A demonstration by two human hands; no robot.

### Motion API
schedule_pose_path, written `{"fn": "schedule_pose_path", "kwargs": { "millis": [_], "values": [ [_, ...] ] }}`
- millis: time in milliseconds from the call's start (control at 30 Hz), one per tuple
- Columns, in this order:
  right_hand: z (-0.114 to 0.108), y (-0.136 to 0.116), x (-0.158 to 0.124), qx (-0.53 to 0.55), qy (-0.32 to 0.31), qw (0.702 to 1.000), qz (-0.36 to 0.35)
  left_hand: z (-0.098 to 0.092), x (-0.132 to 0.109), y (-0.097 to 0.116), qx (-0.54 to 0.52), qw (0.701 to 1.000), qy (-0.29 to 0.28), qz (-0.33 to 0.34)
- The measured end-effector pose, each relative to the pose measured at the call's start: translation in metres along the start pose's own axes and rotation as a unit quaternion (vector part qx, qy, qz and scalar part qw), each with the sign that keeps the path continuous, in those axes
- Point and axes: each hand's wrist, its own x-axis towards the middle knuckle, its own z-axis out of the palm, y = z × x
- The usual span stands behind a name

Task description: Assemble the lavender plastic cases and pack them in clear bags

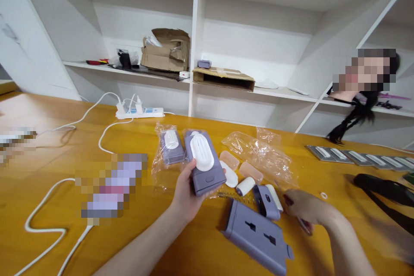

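The left hand (189, 194) grips an assembled lilac plug-in unit (205, 172); at its 11 o'clock a second unit (171, 146) is still bagged. At 3 o'clock the curled right hand (307, 207), its grip unclear, is beside a separated lilac casing (255, 237).

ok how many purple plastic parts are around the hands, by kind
Unit in the left hand: 1
Unit in a clear bag: 1
Slotted socket casing: 1
Small casing piece near the right hand: 1
Total: 4
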Motion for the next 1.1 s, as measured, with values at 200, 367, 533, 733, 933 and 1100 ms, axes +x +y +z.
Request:
{"fn": "schedule_pose_path", "kwargs": {
  "millis": [200, 367, 533, 733, 933, 1100],
  "values": [
    [-0.011, -0.028, -0.028, -0.029, 0.145, 0.976, -0.160, -0.001, 0.002, -0.004, 0.038, 0.999, 0.031, 0.003],
    [0.015, -0.079, -0.061, -0.006, 0.153, 0.905, -0.396, -0.006, 0.009, -0.009, 0.057, 0.990, 0.099, 0.083],
    [0.034, -0.103, -0.075, -0.050, 0.206, 0.872, -0.441, -0.007, 0.011, -0.010, 0.082, 0.982, 0.103, 0.136],
    [0.035, -0.097, -0.067, -0.054, 0.238, 0.864, -0.440, -0.006, 0.009, -0.009, 0.100, 0.981, 0.091, 0.142],
    [0.033, -0.094, -0.068, -0.027, 0.225, 0.875, -0.427, -0.011, 0.010, -0.010, 0.132, 0.975, 0.072, 0.163],
    [0.030, -0.095, -0.071, -0.027, 0.199, 0.881, -0.427, -0.019, 0.013, -0.007, 0.237, 0.948, 0.017, 0.212]
  ]
}}
